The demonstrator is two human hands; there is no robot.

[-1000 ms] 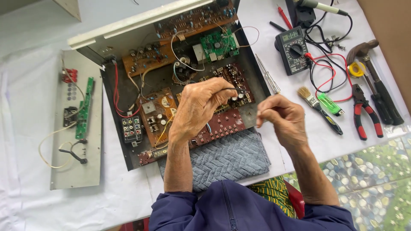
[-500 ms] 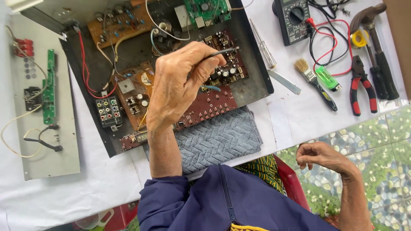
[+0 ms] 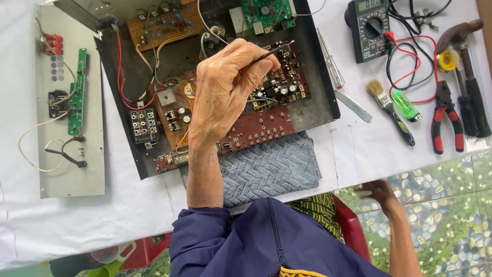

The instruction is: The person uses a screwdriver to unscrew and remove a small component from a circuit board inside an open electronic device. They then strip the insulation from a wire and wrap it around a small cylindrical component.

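Over the open chassis [image 3: 328, 102], we are pinching a thin black probe [image 3: 274, 51] in our left hand [image 3: 225, 92] — fingers closed on it, its tip lying over the dark board [image 3: 287, 82] at the far right of the case. Our right hand [image 3: 379, 192] is hanging off the near table edge — blurred, so we cannot tell its grip. A multimeter [image 3: 369, 28], brush [image 3: 389, 110] and pliers [image 3: 446, 123] are lying to the right.
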